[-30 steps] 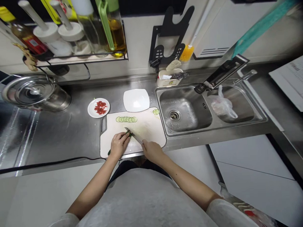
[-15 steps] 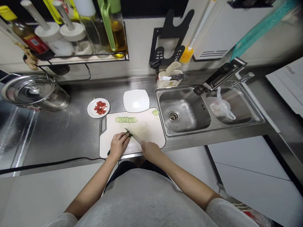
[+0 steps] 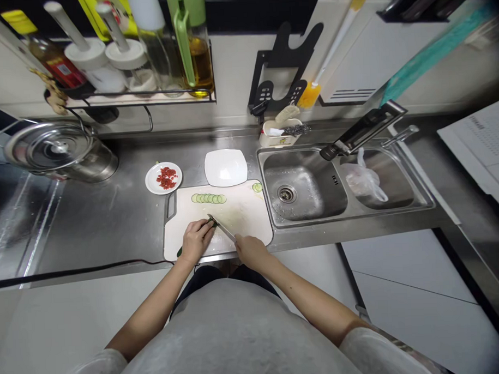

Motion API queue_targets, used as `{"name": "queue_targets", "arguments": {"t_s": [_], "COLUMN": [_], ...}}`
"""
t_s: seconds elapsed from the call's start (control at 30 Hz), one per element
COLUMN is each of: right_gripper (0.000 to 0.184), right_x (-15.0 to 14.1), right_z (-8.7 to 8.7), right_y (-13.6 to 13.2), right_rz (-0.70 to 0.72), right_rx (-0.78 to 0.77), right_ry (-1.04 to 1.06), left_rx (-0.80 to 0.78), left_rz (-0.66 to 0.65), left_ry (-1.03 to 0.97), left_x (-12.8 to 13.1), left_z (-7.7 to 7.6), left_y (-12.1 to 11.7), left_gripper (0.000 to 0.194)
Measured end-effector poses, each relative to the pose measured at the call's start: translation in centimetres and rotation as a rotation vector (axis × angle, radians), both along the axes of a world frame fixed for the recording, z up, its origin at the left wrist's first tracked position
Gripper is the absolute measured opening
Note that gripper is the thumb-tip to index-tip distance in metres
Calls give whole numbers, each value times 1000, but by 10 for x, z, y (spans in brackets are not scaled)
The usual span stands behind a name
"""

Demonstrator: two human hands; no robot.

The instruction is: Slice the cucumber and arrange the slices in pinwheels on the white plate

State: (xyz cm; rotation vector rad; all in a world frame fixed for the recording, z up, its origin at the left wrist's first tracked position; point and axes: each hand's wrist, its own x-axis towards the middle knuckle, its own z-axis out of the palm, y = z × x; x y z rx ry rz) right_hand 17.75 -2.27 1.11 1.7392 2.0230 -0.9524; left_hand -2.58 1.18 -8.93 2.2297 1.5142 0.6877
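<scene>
My left hand [image 3: 195, 240] is closed over a dark green cucumber [image 3: 180, 251], which lies on the white cutting board [image 3: 239, 239]. Most of the cucumber is hidden under the fingers; one end shows beside the wrist. In my right hand [image 3: 250, 250] is a knife [image 3: 226, 230], its blade slanting up and left to the cucumber's cut end by my left fingertips. Behind the hands a row of overlapping cucumber slices [image 3: 209, 199] lies on the board. A few more slices [image 3: 256, 187] sit at its far right corner.
Beyond the board are a white square plate [image 3: 226, 167] and a round plate [image 3: 150, 182] of chopped red pieces. The sink [image 3: 302, 179] adjoins on the right, with a plastic bag [image 3: 366, 180] in its second basin. A lidded pot [image 3: 89, 165] stands left; a black cable [image 3: 113, 265] runs along the front edge.
The knife blade has tilted slightly at the cucumber's cut end. Both hands keep nearly the same place on the board, and the view has shifted a little.
</scene>
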Motion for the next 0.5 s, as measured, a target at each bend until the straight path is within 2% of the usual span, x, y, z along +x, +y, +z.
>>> {"name": "queue_targets", "arguments": {"t_s": [0.5], "right_gripper": [28], "right_x": [-3], "right_z": [-11], "right_y": [2], "right_rz": [9], "right_rx": [-9], "right_ry": [-1], "left_rx": [82], "left_rz": [-22], "left_ry": [-17], "left_x": [-1], "left_z": [-2], "left_y": [2], "left_gripper": [24]}}
